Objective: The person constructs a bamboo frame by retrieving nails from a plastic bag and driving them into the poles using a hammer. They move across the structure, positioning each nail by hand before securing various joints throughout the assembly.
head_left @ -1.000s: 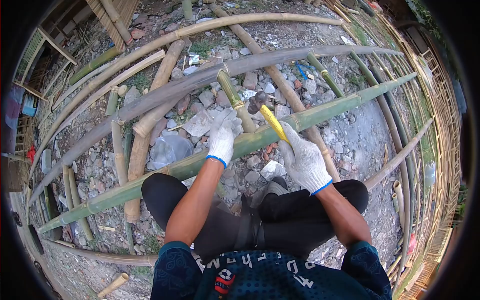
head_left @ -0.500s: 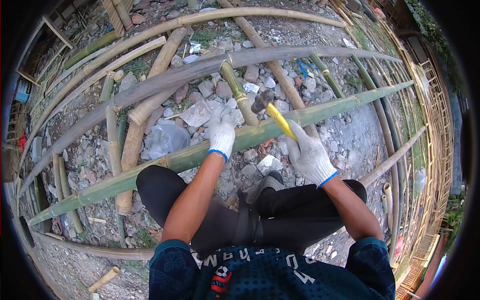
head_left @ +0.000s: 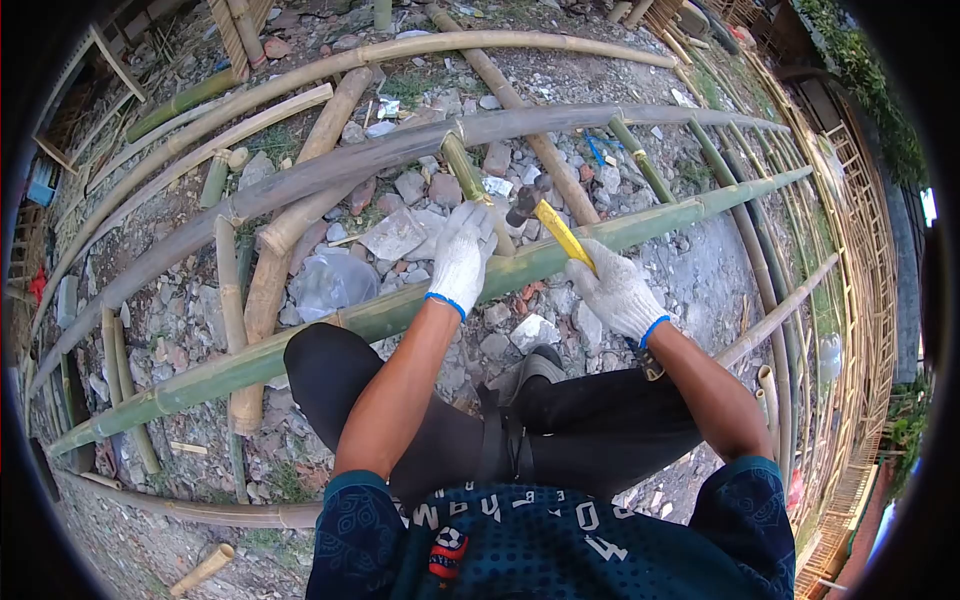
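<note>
My left hand (head_left: 464, 258), in a white glove with a blue cuff, rests at the short bamboo crosspiece (head_left: 462, 168), its fingers held together near the crosspiece's lower end. Whether it grips the piece is hard to make out. My right hand (head_left: 617, 291), gloved the same way, is closed around the yellow handle of a hammer (head_left: 563, 237). The dark hammer head is just right of the crosspiece, above the long green bamboo pole (head_left: 380, 314). The crosspiece spans from the grey bamboo pole (head_left: 372, 149) to the green one.
Broken stones and rubble (head_left: 535, 333) cover the ground. A clear plastic bag (head_left: 334, 283) lies left of my left hand. A thick tan bamboo pole (head_left: 270, 300) passes beneath the frame. More crosspieces (head_left: 642, 160) and a bamboo lattice (head_left: 862, 300) are at the right.
My left hand has moved right and slightly up, onto the crosspiece. The hammer is still in my right hand, nearly in the same place. The view has shifted slightly.
</note>
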`<action>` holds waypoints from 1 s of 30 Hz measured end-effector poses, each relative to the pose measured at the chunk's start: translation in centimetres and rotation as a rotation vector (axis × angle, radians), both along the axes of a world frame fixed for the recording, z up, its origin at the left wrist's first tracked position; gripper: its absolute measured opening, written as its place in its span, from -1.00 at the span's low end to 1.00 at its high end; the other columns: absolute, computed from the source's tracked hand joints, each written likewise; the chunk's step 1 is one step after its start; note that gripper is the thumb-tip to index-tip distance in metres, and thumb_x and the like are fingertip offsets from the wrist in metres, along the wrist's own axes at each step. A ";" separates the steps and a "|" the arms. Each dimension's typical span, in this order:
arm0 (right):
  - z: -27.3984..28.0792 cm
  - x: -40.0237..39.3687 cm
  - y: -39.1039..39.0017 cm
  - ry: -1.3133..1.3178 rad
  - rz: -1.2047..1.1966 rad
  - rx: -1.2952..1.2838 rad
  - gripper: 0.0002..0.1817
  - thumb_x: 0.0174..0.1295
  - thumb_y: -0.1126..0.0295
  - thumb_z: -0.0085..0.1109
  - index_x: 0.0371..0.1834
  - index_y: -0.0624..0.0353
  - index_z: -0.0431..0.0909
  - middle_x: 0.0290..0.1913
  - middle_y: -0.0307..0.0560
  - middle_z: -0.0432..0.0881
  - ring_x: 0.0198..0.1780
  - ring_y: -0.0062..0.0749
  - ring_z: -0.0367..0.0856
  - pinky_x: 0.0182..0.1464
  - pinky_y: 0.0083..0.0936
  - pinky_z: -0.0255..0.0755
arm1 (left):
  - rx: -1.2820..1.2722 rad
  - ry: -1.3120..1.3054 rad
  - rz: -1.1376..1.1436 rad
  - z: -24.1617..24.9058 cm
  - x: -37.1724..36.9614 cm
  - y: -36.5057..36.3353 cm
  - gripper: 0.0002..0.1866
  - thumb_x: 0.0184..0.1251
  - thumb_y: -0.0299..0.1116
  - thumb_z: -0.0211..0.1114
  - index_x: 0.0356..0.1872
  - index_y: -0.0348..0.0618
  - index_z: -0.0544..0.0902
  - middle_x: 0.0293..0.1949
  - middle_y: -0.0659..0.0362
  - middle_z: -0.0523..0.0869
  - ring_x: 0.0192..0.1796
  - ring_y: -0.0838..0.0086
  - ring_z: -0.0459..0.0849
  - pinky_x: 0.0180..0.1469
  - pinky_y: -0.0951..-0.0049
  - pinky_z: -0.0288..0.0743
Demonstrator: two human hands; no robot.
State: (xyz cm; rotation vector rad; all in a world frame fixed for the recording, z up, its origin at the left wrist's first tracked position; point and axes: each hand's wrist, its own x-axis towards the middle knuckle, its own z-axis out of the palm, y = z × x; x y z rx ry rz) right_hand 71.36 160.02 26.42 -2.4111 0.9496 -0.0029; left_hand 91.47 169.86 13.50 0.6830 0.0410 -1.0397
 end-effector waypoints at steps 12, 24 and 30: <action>4.9 7.0 0.7 -0.143 0.071 0.142 -0.57 0.38 0.07 0.45 -0.04 0.27 0.72 -0.38 -0.16 0.69 -0.36 -0.56 0.58 -0.25 -0.39 0.50 | -0.416 -0.161 0.017 7.7 -2.0 -0.1 -0.26 0.46 -0.67 -0.06 0.70 -0.24 0.17 0.68 -0.06 0.24 0.71 0.18 0.23 0.72 0.15 0.10; -5.4 15.8 -8.0 -0.407 -0.018 -0.059 -0.60 0.40 0.07 0.29 -0.14 0.27 0.68 -0.24 0.32 0.73 -0.14 0.31 0.72 -0.07 0.04 0.56 | 0.569 -1.482 0.100 3.8 4.8 -6.1 -0.77 0.53 -0.39 0.22 0.09 -0.17 0.71 0.07 -0.08 0.76 0.12 -0.03 0.75 0.17 0.07 0.60; -10.3 23.7 -13.3 -0.444 0.061 -0.096 -0.60 0.46 0.05 0.25 -0.07 0.24 0.61 -0.31 0.34 0.72 -0.17 0.35 0.74 -0.10 0.11 0.58 | 0.715 -1.772 0.195 -0.2 14.4 -11.1 -0.81 0.45 -0.34 0.30 -0.09 -0.16 0.81 -0.01 -0.04 0.79 0.05 -0.01 0.74 0.14 0.06 0.60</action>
